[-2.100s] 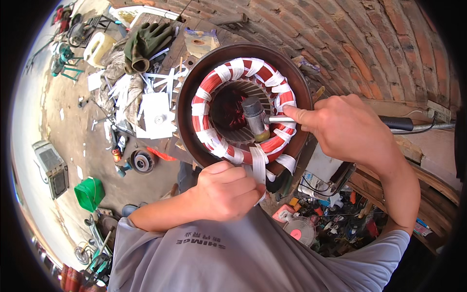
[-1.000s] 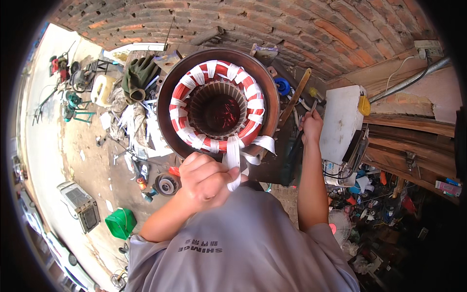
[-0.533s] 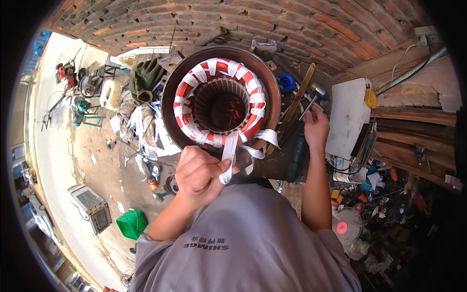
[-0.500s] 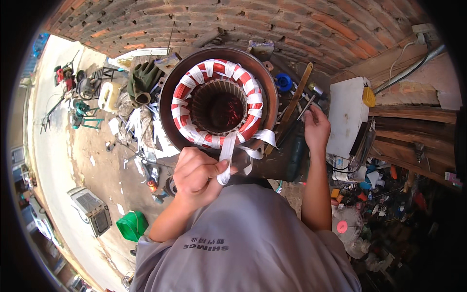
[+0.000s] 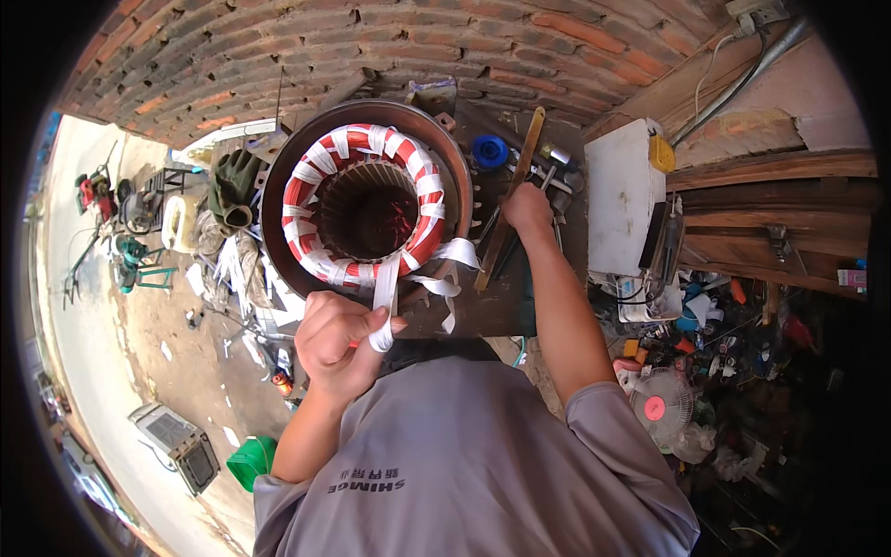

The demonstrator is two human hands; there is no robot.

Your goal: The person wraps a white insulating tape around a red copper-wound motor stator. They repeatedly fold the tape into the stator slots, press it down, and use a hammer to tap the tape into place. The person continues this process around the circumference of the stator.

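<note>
A motor stator (image 5: 457, 167) in a round brown metal housing stands on the bench. Its ring of red windings (image 5: 429, 186) is wrapped at intervals with white tape; slotted teeth line the dark bore. My left hand (image 5: 336, 342) is closed at the stator's near edge, pinching a strip of white tape (image 5: 385, 290) that runs taut up to the windings. Another loose tape end (image 5: 455, 251) curls to the right of it. My right hand (image 5: 527, 206) reaches among the tools right of the stator, against a flat wooden strip (image 5: 531, 144). Its fingers are mostly hidden.
A blue round tape roll (image 5: 489, 151) and metal tools (image 5: 560, 181) lie behind my right hand. A white box (image 5: 624, 200) stands further right, before wooden planks. Work gloves (image 5: 234, 186) and white scraps lie left of the stator. A brick wall (image 5: 371, 46) rises behind the bench.
My right hand has moved left and away from me, from a thin metal rod to the wooden strip. My left hand still holds the tape. The whole view has shifted a little.
</note>
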